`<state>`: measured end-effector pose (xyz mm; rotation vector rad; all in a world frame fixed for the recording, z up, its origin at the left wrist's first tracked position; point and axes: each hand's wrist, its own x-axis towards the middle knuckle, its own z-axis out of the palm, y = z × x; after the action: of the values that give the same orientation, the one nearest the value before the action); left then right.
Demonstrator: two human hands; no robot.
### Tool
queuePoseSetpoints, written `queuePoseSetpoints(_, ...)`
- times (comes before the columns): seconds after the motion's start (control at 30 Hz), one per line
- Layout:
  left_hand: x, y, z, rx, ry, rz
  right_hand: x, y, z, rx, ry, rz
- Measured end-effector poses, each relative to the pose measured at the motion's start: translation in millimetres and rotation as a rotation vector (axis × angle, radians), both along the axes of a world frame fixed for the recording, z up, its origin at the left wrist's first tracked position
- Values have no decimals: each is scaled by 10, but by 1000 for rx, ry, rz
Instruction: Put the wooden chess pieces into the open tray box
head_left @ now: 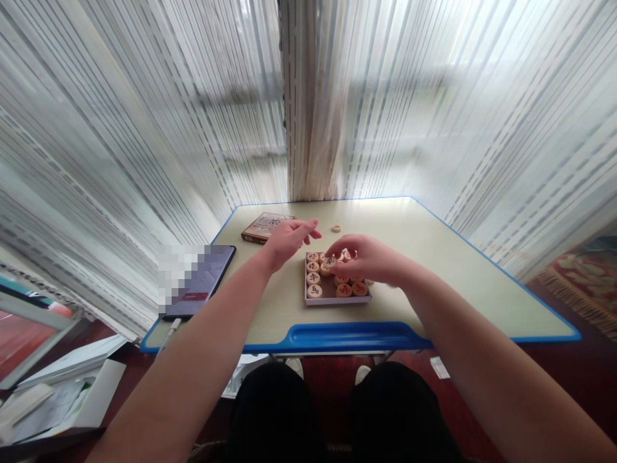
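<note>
A shallow box [337,301] of round wooden Chinese chess pieces lies on the table in front of me. Black-lettered pieces [315,291] line its left side, and red-lettered pieces [344,291] fill part of its right side. Between thumb and fingertips, my right hand [364,257] pinches a black-lettered Chinese chess piece [330,262] over the box's upper middle; the hand hides several pieces below. My left hand [292,241] hovers beyond the box's upper left corner, fingers loosely stretched, with nothing seen in them. A single chess piece [336,228] lies on the table past the box.
The pale table [463,289] has a blue rim with a blue tray [354,335] at its front. A flat printed box [263,226] lies behind my left hand. At the left edge are a tablet [212,276] and a white cable [172,326]. Striped curtains [313,116] hang behind.
</note>
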<state>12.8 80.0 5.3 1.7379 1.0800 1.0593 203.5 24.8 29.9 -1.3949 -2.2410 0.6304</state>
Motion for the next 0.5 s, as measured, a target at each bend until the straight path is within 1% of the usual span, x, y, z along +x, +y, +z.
queuePoseSetpoints(0.1, 19, -10, -20, -21, 29, -38, -34, -10, -44, 0, -87, 35)
queuePoseSetpoints(0.2, 29, -16, -29, -27, 51, -32, -61, -13, -76, 3, -142, 81)
queuePoseSetpoints(0.37, 21, -11, -20, -14, 81, -36, -102, -25, -66, 64, -192, 78)
queuePoseSetpoints(0.5, 24, -11, -29, -2, 134, -37, -108, -29, -64, 72, -227, 84)
